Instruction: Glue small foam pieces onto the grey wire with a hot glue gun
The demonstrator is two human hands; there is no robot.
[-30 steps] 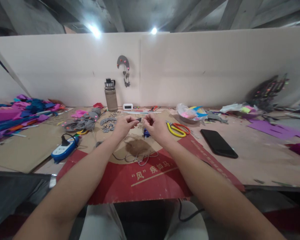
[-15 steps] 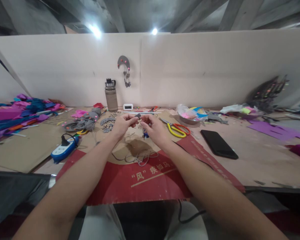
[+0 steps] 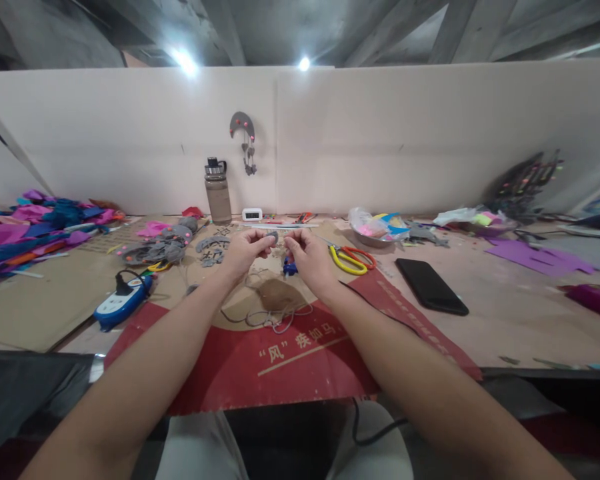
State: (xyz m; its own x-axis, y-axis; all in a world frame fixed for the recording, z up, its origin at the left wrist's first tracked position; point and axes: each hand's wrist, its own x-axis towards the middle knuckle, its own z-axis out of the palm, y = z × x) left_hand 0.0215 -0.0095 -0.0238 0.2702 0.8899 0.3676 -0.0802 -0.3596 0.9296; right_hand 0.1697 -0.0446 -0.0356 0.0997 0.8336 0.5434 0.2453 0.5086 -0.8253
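Note:
My left hand (image 3: 244, 252) is raised over the bench with its fingers pinched on a small grey felt piece (image 3: 273, 236). My right hand (image 3: 307, 256) is close beside it, fingers pinched together near the same piece; what it holds is too small to name. Below the hands, thin grey string (image 3: 275, 319) lies looped on a red and tan cardboard sheet (image 3: 280, 360). A small blue object (image 3: 289, 268) sits just under my right hand.
Yellow-handled scissors (image 3: 349, 259) and a black phone (image 3: 431, 285) lie to the right. A blue and white power strip (image 3: 119, 303), grey felt cut-outs (image 3: 163, 248) and a water bottle (image 3: 218, 192) are left. Coloured felt piles (image 3: 35, 223) sit far left, purple sheets (image 3: 540, 259) right.
My hands have drawn slightly closer together and risen a little, still pinching at the small grey piece. The view has shifted slightly.

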